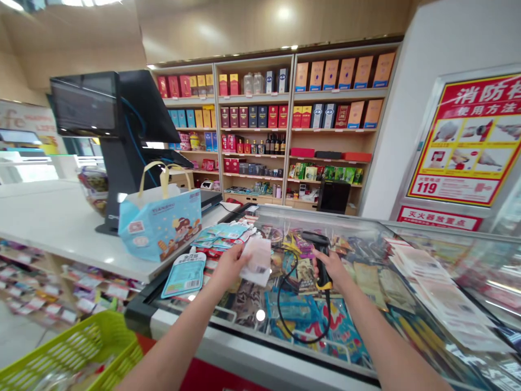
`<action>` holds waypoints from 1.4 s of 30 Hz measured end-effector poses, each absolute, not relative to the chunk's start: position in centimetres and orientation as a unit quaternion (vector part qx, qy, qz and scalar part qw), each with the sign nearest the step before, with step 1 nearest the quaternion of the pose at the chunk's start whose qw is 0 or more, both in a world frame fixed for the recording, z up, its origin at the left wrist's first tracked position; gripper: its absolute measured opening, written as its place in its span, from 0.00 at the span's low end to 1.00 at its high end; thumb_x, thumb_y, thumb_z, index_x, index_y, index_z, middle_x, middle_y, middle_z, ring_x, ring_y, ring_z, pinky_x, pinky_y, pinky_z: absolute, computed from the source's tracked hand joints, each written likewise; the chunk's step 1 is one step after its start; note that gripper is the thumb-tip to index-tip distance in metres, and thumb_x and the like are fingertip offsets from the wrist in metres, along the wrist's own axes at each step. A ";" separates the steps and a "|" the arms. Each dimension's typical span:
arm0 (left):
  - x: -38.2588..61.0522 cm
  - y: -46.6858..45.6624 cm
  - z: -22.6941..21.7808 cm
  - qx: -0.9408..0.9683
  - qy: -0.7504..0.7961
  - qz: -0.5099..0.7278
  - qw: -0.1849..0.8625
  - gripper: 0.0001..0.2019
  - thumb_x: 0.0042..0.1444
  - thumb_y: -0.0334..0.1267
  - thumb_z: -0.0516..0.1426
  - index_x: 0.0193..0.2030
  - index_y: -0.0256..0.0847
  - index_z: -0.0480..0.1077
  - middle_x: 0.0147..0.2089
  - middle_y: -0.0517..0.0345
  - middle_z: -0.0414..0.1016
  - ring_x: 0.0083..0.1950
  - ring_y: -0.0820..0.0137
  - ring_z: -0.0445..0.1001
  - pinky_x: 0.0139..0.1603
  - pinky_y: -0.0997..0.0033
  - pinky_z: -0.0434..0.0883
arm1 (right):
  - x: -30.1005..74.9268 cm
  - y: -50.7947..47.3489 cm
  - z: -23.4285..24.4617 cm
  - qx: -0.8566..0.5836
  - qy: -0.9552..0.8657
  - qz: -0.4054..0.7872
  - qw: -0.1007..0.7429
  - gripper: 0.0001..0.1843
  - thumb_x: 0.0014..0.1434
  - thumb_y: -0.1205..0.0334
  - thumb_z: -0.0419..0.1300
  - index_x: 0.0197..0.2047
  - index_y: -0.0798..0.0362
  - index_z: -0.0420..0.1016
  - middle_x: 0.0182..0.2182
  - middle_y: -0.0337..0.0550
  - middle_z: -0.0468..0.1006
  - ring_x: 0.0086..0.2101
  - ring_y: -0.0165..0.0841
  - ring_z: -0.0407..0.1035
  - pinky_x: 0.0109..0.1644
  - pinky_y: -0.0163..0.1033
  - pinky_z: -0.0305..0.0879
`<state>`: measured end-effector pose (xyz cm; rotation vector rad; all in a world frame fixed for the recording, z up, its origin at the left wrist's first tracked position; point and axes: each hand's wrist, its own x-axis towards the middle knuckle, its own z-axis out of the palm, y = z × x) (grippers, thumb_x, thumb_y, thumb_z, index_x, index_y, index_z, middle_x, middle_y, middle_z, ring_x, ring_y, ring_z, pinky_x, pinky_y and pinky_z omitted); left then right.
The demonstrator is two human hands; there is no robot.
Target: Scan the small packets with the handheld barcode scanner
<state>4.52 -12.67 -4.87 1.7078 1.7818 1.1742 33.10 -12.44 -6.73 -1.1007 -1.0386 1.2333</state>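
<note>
My left hand (pixel 233 264) pinches a small white paper tag (pixel 258 262) with a barcode in its lower corner. Wrapped round the grip of a black and yellow barcode scanner (pixel 322 256) is my right hand (pixel 334 267); the scanner's head points left, toward the tag. Its black cable (pixel 280 309) loops down over the glass top of a display case (pixel 252 320) full of bagged snacks. Left of my left hand lie several light blue pouches (pixel 185 276) on the glass. A row of overlapping white paper tags (pixel 439 293) lies on the right part of the glass.
A blue paper bag (pixel 163 220) with yellow handles stands on the white counter (pixel 52 212), beside a black checkout screen (pixel 87 103). A green basket (pixel 77 347) holding some items is at lower left. Shelves (pixel 252 98) of boxed goods line the back wall.
</note>
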 end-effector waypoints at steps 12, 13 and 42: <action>18.8 -1.0 -8.7 0.553 0.618 0.508 0.232 0.06 0.56 0.33 0.52 0.36 0.37 0.70 0.35 0.51 0.76 0.38 0.67 0.74 0.40 0.70 0.67 | 34.0 -13.3 -6.5 -0.493 -0.491 0.511 0.505 0.17 0.46 0.52 0.66 0.24 0.53 0.64 0.12 0.32 0.67 0.12 0.25 0.60 0.16 0.32 0.63; 18.7 -1.0 -9.1 0.548 0.616 0.514 0.237 0.06 0.57 0.33 0.52 0.36 0.37 0.70 0.36 0.52 0.76 0.38 0.67 0.74 0.40 0.71 0.67 | 34.0 -13.3 -6.5 -0.502 -0.492 0.507 0.498 0.17 0.47 0.52 0.66 0.23 0.53 0.64 0.12 0.32 0.67 0.12 0.26 0.60 0.16 0.32 0.63; 18.6 -1.2 -9.2 0.555 0.636 0.485 0.229 0.08 0.57 0.32 0.52 0.39 0.36 0.72 0.40 0.48 0.77 0.42 0.65 0.75 0.45 0.70 0.68 | 34.3 -13.0 -7.7 -0.526 -0.485 0.528 0.457 0.15 0.49 0.53 0.63 0.23 0.53 0.65 0.12 0.33 0.68 0.12 0.27 0.62 0.18 0.34 0.65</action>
